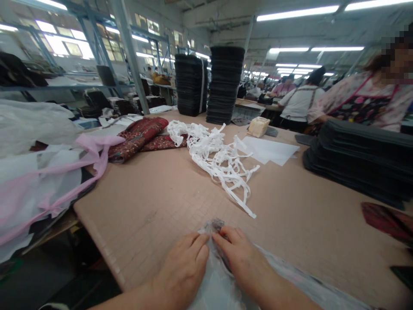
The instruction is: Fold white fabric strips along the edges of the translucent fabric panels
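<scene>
At the near edge of the brown table, my left hand [189, 262] and my right hand [237, 254] come close together over a translucent plastic bag [216, 284]. Both are closed on its gathered upper end, which bunches up just beyond the fingertips. Something dark shows through the plastic beside my right fingers, too covered to name. The rest of the bag spreads toward me and under my right forearm. Ahead of my hands lies a tangled heap of white fabric strips [219, 155], one tail of it reaching toward the bag.
Dark red patterned cloth [142, 133] lies folded at the back left, near pink and white sheeting [64, 172]. Two tall black stacks [224, 82] stand at the back. White sheets [271, 148] and a yellowish block [258, 126] lie right of centre. A co-worker [364, 94] stands behind a black pile [358, 159].
</scene>
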`<action>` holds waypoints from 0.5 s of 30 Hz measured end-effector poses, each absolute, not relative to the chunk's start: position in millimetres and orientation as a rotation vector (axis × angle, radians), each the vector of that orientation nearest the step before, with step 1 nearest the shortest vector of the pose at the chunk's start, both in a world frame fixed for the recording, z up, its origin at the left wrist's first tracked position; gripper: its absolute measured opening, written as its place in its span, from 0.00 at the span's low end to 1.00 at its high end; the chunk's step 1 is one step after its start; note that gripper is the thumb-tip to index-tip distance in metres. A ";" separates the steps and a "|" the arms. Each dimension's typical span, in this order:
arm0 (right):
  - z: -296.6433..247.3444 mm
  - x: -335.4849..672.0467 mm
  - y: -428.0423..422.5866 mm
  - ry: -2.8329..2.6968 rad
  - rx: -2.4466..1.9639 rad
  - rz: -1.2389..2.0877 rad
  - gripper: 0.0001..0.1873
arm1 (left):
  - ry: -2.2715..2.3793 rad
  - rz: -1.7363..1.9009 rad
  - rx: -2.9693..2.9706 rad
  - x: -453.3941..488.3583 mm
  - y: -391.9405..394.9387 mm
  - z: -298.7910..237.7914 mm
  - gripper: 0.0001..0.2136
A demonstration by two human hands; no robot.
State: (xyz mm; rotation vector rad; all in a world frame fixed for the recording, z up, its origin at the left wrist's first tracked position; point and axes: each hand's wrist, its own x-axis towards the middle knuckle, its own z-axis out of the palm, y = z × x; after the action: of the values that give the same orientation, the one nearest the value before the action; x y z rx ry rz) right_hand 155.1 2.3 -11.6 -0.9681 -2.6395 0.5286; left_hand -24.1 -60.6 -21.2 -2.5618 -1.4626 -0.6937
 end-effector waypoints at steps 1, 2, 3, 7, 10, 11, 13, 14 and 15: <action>-12.3 154.1 4.9 -2.618 -1.004 0.516 0.25 | -1.483 -0.665 -2.543 -25.2 -62.0 -22.1 0.11; -12.4 153.4 7.7 -2.595 -1.034 0.515 0.25 | -1.500 -0.648 -2.529 -26.3 -63.3 -22.4 0.11; -11.4 153.4 10.4 -2.569 -1.049 0.534 0.25 | -1.517 -0.637 -2.522 -27.4 -64.5 -22.4 0.11; 4.3 160.7 12.9 -2.386 -1.024 0.738 0.20 | -1.606 -0.682 -2.536 -31.7 -66.0 -18.0 0.10; 20.3 169.6 -1.9 -2.282 -1.057 0.879 0.16 | -1.669 -0.946 -2.615 -32.2 -64.1 -8.4 0.08; 24.1 171.5 -9.2 -2.287 -1.061 0.925 0.16 | -1.678 -1.049 -2.672 -31.3 -62.8 -4.2 0.07; 28.3 174.1 -23.9 -2.334 -1.060 0.996 0.22 | -1.706 -1.219 -2.834 -28.4 -59.3 4.4 0.07; 29.1 175.6 -30.0 -2.356 -1.074 1.026 0.23 | -1.755 -1.289 -2.913 -26.8 -56.7 8.3 0.06; 29.4 178.3 -34.8 -2.371 -1.100 1.053 0.20 | -1.841 -1.350 -2.976 -25.6 -53.8 11.7 0.06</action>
State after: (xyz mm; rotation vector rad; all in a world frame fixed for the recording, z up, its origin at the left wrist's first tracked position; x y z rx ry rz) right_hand 178.3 -34.8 29.4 -1.1003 -2.3715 1.0532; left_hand -25.6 -53.8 11.7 -2.9757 -1.8414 -1.3502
